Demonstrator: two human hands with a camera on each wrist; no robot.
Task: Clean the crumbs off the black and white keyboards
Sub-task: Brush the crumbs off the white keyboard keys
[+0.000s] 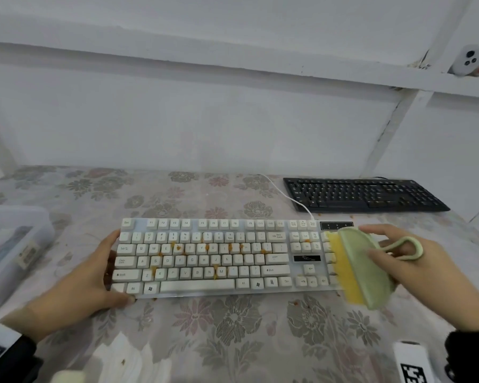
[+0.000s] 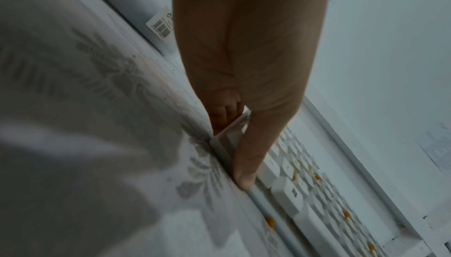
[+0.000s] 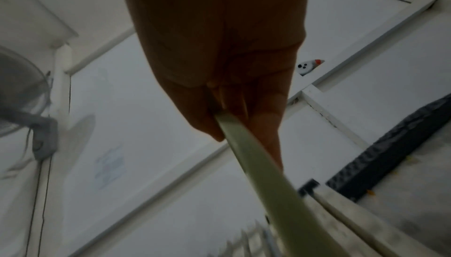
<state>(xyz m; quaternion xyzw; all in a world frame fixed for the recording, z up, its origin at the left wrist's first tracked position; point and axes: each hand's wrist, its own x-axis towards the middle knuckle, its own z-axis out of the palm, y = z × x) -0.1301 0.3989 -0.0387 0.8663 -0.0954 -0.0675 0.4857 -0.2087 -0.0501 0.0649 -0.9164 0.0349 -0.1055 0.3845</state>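
Note:
A white keyboard lies in front of me with orange crumbs between its keys. My left hand grips its left end, thumb on the front corner and fingers round the side. My right hand holds a green brush with yellow bristles over the keyboard's right end; the brush shows as a pale green edge in the right wrist view. A black keyboard lies at the back right, apart from both hands.
A clear plastic box stands at the table's left edge. Flowered cloth covers the table, with loose crumbs near the brush. The white cable runs toward the wall. A white wall and shelf frame close off the back.

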